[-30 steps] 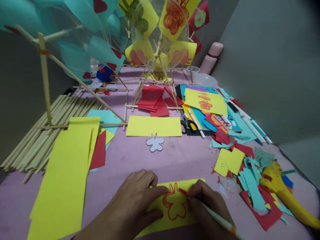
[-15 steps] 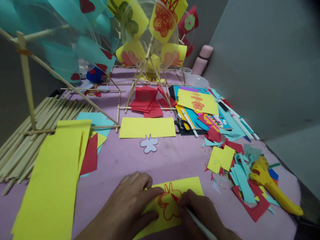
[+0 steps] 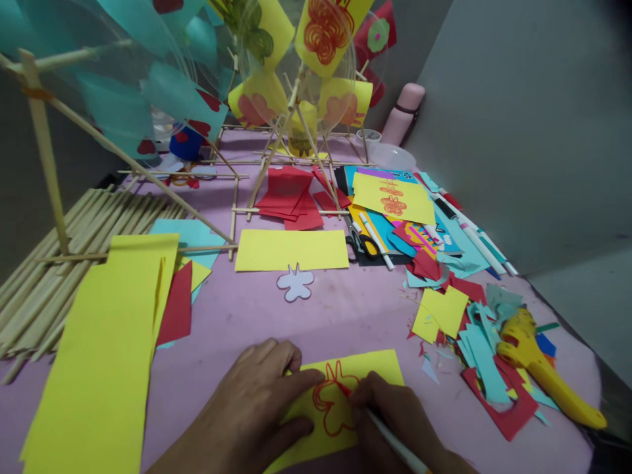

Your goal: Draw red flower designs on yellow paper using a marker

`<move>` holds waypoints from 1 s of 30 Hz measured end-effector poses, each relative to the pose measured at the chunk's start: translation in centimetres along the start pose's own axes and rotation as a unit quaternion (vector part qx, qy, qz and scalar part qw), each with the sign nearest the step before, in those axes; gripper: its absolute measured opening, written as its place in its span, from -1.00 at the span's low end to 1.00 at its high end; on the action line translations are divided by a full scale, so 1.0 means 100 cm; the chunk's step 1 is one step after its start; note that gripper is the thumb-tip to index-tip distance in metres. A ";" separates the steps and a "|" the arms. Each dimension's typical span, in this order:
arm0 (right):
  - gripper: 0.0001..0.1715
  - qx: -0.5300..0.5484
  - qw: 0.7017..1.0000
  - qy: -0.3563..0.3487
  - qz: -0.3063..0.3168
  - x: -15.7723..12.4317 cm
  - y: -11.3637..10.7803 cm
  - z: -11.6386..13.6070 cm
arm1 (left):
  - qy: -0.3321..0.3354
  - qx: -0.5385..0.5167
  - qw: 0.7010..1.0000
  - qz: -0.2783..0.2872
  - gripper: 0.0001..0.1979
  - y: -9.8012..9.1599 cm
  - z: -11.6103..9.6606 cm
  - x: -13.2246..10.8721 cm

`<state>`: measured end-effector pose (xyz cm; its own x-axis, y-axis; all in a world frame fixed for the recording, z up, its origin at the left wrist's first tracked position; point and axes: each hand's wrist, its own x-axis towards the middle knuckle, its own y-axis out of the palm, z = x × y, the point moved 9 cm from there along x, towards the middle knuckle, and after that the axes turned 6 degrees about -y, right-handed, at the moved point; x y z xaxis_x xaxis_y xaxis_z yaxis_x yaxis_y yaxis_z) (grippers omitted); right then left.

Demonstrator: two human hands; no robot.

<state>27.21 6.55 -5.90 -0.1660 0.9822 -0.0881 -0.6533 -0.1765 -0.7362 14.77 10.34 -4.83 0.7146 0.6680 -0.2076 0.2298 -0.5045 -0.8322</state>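
The small yellow rectangular paper sheet lies flat on the pink table surface at the near edge, directly before the person. Its finish is matte and smooth and its far edge and corners are cut straight. It carries a red outlined drawing, a lobed, flower-like shape with two narrow loops at the top. The line work is thin and looped and the interior is partly unfilled.

The left hand rests palm down across the sheet's left part, fingers extended and slightly spread, pinning the paper to the table. The right hand is closed in a writing grip around a white-barrelled marker pen with a red tip. The tip touches the drawing's right side.

Beyond the sheet, well apart, lies a white flower-shaped paper cut-out, of similar outline to the drawing. Just behind it lies a longer yellow paper strip. To the left, large yellow paper sheets overlap red and teal pieces, beside a bundle of round, pale wooden sticks. To the right sits a loose heap of red, teal and yellow paper offcuts, irregular and sharp-edged. A yellow plastic-handled tool lies on that heap. Black-handled scissors lie further back among stacked coloured paper.
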 end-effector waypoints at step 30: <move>-0.86 -0.006 0.999 0.033 -0.015 -0.001 -0.001 -0.007 | 0.008 -0.006 1.000 -0.011 -0.72 -0.001 0.001 0.001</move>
<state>27.81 6.49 -6.31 -0.0979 0.9892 -0.1095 -0.6476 -0.1469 -0.7477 14.74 10.45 -4.82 0.7200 0.6703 -0.1798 0.2537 -0.4954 -0.8308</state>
